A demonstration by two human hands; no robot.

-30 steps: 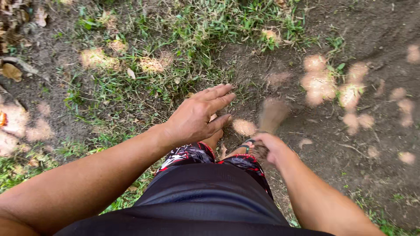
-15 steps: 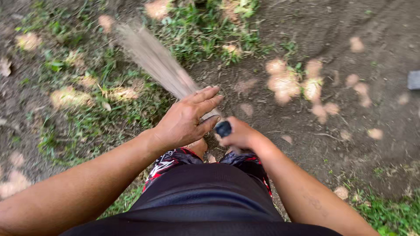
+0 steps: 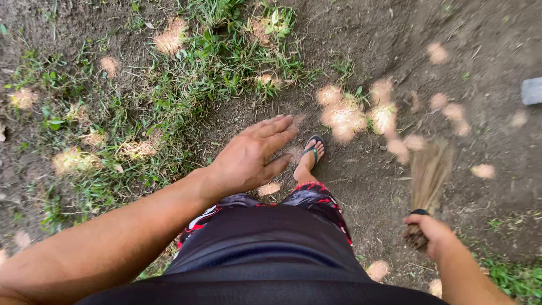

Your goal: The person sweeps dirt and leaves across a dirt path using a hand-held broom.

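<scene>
My right hand [image 3: 433, 234] is closed around the bound end of a stick broom [image 3: 428, 178] at the lower right. Its blurred brown bristles reach up over bare dirt. My left hand [image 3: 248, 155] hovers in the middle of the view, flat, palm down, fingers apart, holding nothing. Below it are my dark shorts with a red patterned hem [image 3: 265, 237], and my foot in a sandal [image 3: 309, 153] stands on the dirt just right of the left hand.
Patchy grass [image 3: 169, 85] covers the upper left. Bare dark soil [image 3: 406, 34] with sunlit spots fills the right. A grey flat object [image 3: 530, 90] lies at the right edge. More grass [image 3: 508, 277] grows at the lower right corner.
My right hand swung the broom from the upper left, across in front of me, down to the lower right. The left hand stayed spread. My sandalled foot came into view.
</scene>
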